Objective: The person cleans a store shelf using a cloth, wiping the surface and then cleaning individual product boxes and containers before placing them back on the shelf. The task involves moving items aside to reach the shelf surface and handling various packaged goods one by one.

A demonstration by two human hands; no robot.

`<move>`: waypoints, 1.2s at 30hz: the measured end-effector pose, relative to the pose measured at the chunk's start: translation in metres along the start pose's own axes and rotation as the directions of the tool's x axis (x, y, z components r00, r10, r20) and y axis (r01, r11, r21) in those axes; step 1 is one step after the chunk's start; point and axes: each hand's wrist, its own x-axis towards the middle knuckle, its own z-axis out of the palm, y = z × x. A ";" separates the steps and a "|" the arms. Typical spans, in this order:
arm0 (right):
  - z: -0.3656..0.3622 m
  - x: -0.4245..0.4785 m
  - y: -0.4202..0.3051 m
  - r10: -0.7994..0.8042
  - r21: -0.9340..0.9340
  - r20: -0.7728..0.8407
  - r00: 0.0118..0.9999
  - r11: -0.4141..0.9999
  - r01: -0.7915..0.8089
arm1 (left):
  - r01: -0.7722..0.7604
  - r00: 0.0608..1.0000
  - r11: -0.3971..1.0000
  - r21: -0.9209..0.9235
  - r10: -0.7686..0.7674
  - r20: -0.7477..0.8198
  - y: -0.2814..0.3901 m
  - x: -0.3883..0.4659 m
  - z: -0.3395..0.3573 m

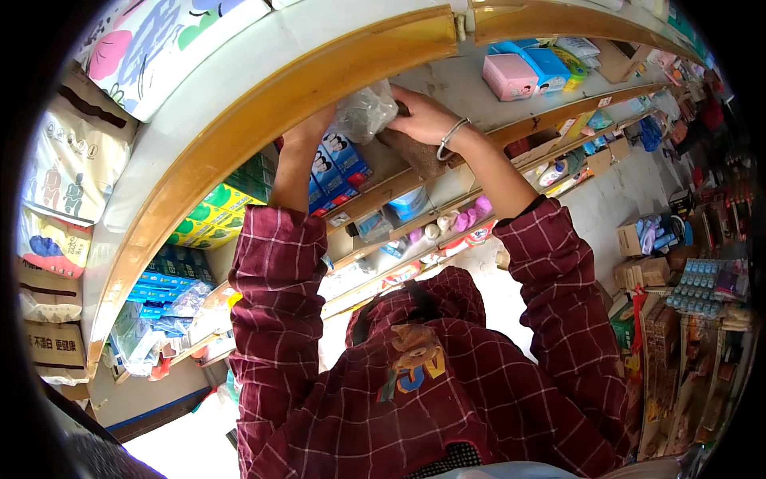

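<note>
My right hand (425,117), with a silver bangle at the wrist, grips a brown cloth (413,152) on a shelf. Beside it is a crumpled clear plastic bag (366,111), between my two hands. My left hand (311,123) reaches in behind the upper shelf's wooden edge, at the bag's left side; its fingers are hidden. Below the hands, blue boxes (338,161) with printed faces stand on the shelf.
The upper shelf's yellow-brown wooden edge (269,90) curves close above my forearms. Pink and blue boxes (511,76) stand at the right, yellow-green boxes (221,209) at the left. Bottles (464,220) line a lower shelf. Stocked shelves (670,347) stand at the far right.
</note>
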 end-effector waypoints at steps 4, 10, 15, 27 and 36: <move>0.001 -0.007 0.002 0.024 0.018 -0.083 0.996 1.000 -0.023 | -0.014 0.996 0.933 0.360 0.046 -0.080 -0.039 -0.014 -0.006; -0.008 -0.013 0.003 0.156 0.016 -0.093 0.983 0.988 -0.155 | -0.034 0.988 0.951 0.309 0.080 -0.135 -0.061 -0.015 -0.013; -0.001 -0.013 0.000 0.131 -0.040 -0.150 0.980 0.990 -0.138 | -0.076 0.974 0.969 0.237 0.123 -0.190 -0.074 -0.019 -0.025; -0.065 0.106 0.086 -0.007 -0.546 -0.373 0.928 0.811 -0.213 | -0.130 0.991 0.991 0.008 0.130 -0.013 0.063 -0.109 -0.059; -0.058 0.141 0.109 0.128 -0.783 -0.162 0.978 0.587 -0.206 | -0.184 0.980 0.969 0.163 0.194 -0.050 0.040 -0.135 -0.049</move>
